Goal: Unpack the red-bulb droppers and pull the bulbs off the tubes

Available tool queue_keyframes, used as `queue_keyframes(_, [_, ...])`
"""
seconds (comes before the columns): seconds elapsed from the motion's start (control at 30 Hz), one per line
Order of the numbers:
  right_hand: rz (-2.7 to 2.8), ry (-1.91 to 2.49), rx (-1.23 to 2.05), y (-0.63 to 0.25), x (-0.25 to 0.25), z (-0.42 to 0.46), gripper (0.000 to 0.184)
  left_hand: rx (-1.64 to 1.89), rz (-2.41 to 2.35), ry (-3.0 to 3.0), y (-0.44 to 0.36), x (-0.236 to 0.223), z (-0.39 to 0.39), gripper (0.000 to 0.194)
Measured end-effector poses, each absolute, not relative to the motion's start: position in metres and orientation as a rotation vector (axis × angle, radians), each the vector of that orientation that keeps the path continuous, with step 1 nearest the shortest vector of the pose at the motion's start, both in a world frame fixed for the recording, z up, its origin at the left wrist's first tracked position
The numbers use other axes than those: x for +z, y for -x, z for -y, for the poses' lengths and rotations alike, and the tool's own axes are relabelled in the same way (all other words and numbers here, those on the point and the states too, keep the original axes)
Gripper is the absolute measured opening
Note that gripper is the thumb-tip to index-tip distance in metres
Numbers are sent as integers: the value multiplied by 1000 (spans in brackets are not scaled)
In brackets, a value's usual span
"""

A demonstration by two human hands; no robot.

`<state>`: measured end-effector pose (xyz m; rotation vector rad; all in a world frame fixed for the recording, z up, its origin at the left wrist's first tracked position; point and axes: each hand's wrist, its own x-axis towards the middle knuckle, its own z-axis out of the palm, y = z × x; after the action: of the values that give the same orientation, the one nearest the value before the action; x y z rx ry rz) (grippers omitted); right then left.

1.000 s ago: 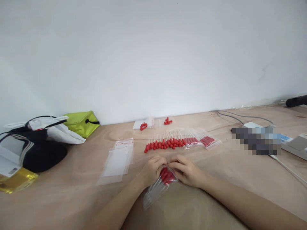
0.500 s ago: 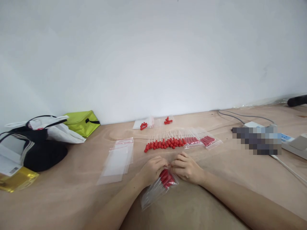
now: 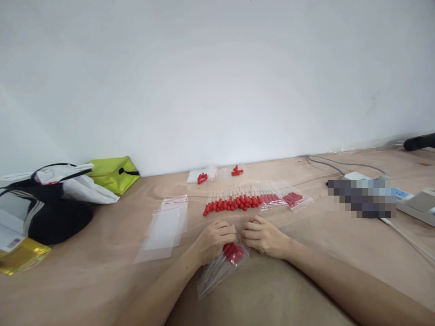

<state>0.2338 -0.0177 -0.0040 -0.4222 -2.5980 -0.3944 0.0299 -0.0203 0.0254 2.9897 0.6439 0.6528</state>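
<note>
A clear zip-lock bag [image 3: 214, 277] of red-tipped sticks [image 3: 234, 252] lies slanted in front of me, its red ends toward my hands. My left hand [image 3: 215, 237] is closed on the bag's upper edge, fingertips partly hidden. At the edge's right side, my right hand [image 3: 263, 236] has its fingers curled in a pinch against the plastic. Just beyond my hands, a row of loose sticks with red ends [image 3: 234, 203] is spread out. To its right lie filled clear bags [image 3: 292, 199] with the same red ends. Flat zip-lock bags [image 3: 165, 228] overlap on the left.
Against the wall are a white packet [image 3: 193, 176] and small red pieces [image 3: 237, 170]. At left stand a lime-green bag [image 3: 113, 174], a black bag [image 3: 64, 222] and a gold package [image 3: 27, 256]. A power strip [image 3: 419, 210] with cables lies right, beside a blurred-out item [image 3: 360, 199].
My hands have moved slightly apart along the bag's edge, the left one shifting left with the bag. More of the clear edge shows between them. The view has shifted slightly.
</note>
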Motion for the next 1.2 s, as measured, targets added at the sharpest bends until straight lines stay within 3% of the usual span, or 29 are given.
queue_keyframes(0.1, [2580, 451, -277, -239, -1, 19, 23, 674, -706, -2838, -26, 34, 23, 32])
queue_keyframes(0.23, [2508, 580, 217, -244, 4, 24, 12, 699, -1039, -2556, -20, 41, 45, 23])
queue_keyframes(0.4, [2281, 758, 801, -241, 9, 26, 25, 566, -1273, -2346, -4, 34, 85, 47])
queue_keyframes(0.6, [2135, 1089, 972, -231, 7, 26, 12, 367, -1217, -2320, 0, 32, 82, 48])
queue_keyframes(0.9, [1847, 1046, 1245, -236, -2, 21, 42, 294, -1174, -2303, -6, 36, 56, 46])
queue_keyframes(1.2, [2131, 831, 1278, -246, 14, 26, 33, 324, -1170, -2309, -8, 37, 57, 42])
